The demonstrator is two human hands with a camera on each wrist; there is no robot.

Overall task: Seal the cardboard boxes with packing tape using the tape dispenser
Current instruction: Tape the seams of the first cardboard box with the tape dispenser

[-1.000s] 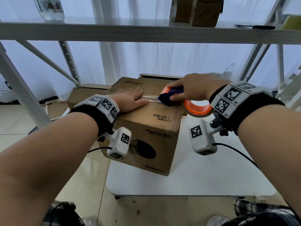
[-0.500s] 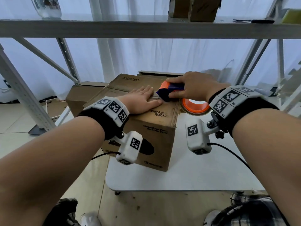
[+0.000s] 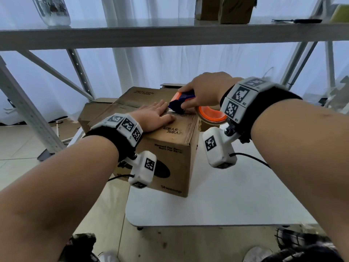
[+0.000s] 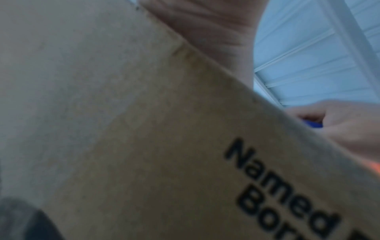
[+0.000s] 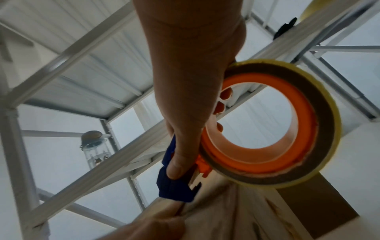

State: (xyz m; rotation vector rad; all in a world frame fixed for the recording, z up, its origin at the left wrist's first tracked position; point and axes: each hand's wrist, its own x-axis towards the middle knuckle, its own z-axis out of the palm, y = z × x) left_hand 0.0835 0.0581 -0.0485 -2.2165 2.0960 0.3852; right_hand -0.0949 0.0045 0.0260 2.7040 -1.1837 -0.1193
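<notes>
A brown cardboard box [image 3: 170,157] with black print stands on the left end of a white table [image 3: 226,195]. My left hand [image 3: 153,118] lies flat on the box top, fingers straight. My right hand [image 3: 204,91] grips the blue and orange tape dispenser [image 3: 180,103], whose head touches the box top near its right edge, just beyond my left fingertips. The tape roll [image 3: 211,115] with its orange core hangs off the box's right side. In the right wrist view my thumb presses the dispenser [image 5: 174,183] beside the tape roll [image 5: 267,123]. The left wrist view shows mostly the box side [image 4: 164,146].
More cardboard boxes [image 3: 98,108] stand behind and left of the taped one. A grey metal shelf [image 3: 170,35] spans overhead, carrying a glass jar [image 3: 51,10], two boxes [image 3: 226,8] and a dark tool [image 3: 298,21]. Shelf uprights [image 3: 24,110] slant at the left.
My left hand slid along the box top closer to the dispenser. The right hand with the dispenser shifted slightly along the seam; the view tilted a little.
</notes>
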